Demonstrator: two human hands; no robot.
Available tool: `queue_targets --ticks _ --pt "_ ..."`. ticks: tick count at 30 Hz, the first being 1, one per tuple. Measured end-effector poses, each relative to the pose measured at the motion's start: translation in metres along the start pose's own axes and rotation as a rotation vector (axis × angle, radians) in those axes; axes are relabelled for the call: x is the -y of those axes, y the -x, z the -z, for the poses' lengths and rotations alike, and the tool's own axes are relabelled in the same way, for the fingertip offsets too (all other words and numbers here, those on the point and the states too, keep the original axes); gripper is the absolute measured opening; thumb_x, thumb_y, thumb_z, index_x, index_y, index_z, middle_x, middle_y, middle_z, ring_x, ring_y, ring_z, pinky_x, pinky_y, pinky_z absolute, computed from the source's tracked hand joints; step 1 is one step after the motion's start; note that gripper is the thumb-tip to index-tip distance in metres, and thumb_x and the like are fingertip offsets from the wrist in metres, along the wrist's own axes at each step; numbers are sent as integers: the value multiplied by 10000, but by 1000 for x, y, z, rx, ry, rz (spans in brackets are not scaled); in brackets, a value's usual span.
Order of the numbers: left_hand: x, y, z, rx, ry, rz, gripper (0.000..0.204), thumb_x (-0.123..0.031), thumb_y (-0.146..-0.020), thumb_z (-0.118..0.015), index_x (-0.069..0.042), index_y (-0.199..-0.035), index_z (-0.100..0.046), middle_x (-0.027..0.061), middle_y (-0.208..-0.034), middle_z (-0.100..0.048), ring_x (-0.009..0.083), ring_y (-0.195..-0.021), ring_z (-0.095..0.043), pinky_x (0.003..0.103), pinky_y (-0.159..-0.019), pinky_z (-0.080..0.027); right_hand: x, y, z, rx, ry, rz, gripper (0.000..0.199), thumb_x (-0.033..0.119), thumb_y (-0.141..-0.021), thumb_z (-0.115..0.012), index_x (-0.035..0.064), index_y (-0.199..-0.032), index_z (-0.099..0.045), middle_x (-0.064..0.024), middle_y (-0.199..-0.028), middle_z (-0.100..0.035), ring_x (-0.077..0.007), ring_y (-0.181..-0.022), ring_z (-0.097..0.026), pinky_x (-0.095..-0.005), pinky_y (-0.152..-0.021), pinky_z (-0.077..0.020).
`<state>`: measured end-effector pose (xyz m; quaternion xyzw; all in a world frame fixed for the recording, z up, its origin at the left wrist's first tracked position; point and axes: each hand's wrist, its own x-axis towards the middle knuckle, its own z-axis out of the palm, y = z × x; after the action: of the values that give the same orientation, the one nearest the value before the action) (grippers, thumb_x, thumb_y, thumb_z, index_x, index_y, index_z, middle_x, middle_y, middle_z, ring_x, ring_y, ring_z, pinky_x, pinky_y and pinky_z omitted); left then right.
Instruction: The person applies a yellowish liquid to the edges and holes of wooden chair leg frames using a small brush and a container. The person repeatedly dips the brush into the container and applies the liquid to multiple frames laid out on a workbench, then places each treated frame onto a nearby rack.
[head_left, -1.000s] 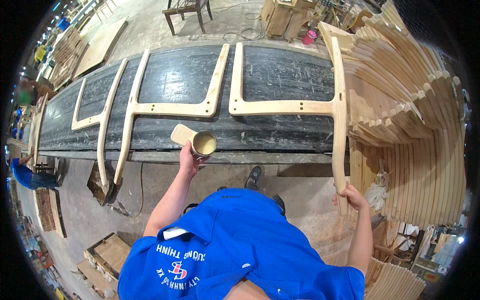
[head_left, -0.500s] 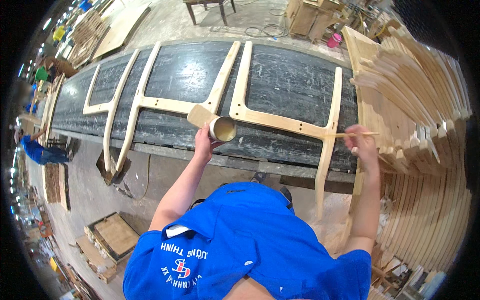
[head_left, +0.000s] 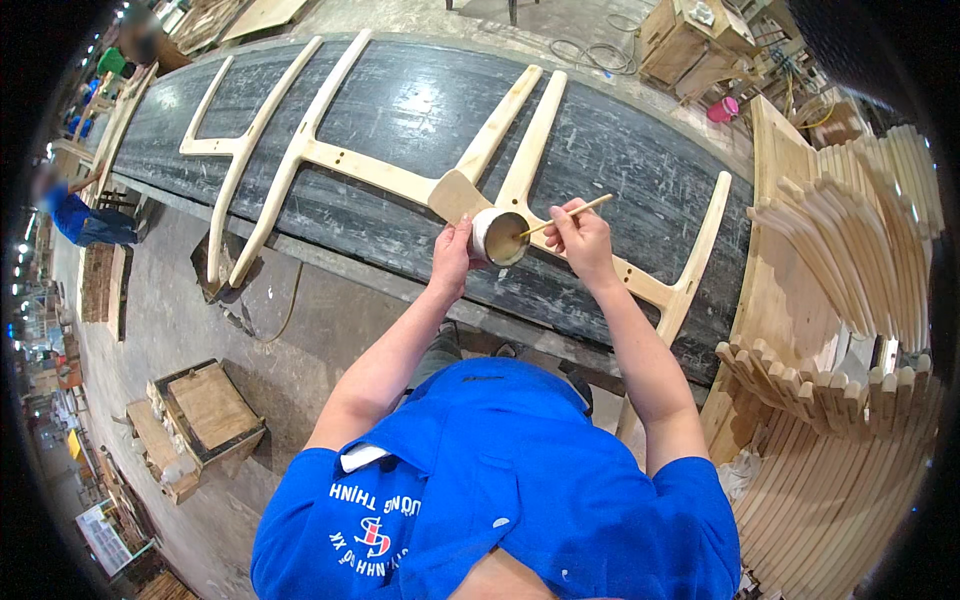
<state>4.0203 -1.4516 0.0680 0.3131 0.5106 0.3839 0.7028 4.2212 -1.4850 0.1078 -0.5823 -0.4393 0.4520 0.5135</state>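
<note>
Now loading stick (head_left: 566,214) in cup (head_left: 499,236): left hand (head_left: 452,258) wrapped round cup, right hand (head_left: 580,240) pinching stick. Next, likely: carry tip to frame (head_left: 640,285) holes on desk (head_left: 420,110), without dripping.

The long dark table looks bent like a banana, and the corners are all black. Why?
In the head view, the fisheye lens bends straight edges near the rim, so the table curves; the round picture leaves black corners. The middle stays sharp: the left hand holding the cup and the right hand holding the stick. The table top shows soft glare.
</note>
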Motion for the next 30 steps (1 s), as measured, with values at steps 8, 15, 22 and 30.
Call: queue_targets --ticks 8,15,22,30 --pt "-9 -24 17 8 87 54 371 -394 -959 -402 -64 -1119 -461 79 -1021 -587 171 -837 -621 334 -585 -552 -19 0 8 -96 -597 -190 129 174 -908 -552 48 -887 -536 -107 -737 -635 -150 -606 -616 -271 -545 -503" --pt "-10 -46 16 22 138 102 360 -394 -960 -393 -92 -1143 -461 58 -1025 -586 175 -833 -619 375 -661 -543 -36 2 5 -158 -766 -197 78 48 -856 -540 32 -932 -550 -130 -897 -631 -180 -753 -617 -294 -667 -516" --pt "0 -61 0 75 154 98 356 -390 -957 -397 -88 -1135 -464 61 -1010 -586 174 -839 -614 383 -652 -548 -56 -9 -7 -430 -915 -489 136 198 -899 -561 95 -818 -526 -61 -700 -609 -122 -595 -586 -258 -493 -492" --pt "22 -73 61 -77 312 49 359 -374 -964 -372 -63 -1123 -454 82 -1023 -578 191 -795 -637 370 -563 -571 -23 -40 0 -219 -75 30 139 162 -909 -545 41 -847 -514 -72 -694 -615 -123 -590 -601 -250 -525 -484"
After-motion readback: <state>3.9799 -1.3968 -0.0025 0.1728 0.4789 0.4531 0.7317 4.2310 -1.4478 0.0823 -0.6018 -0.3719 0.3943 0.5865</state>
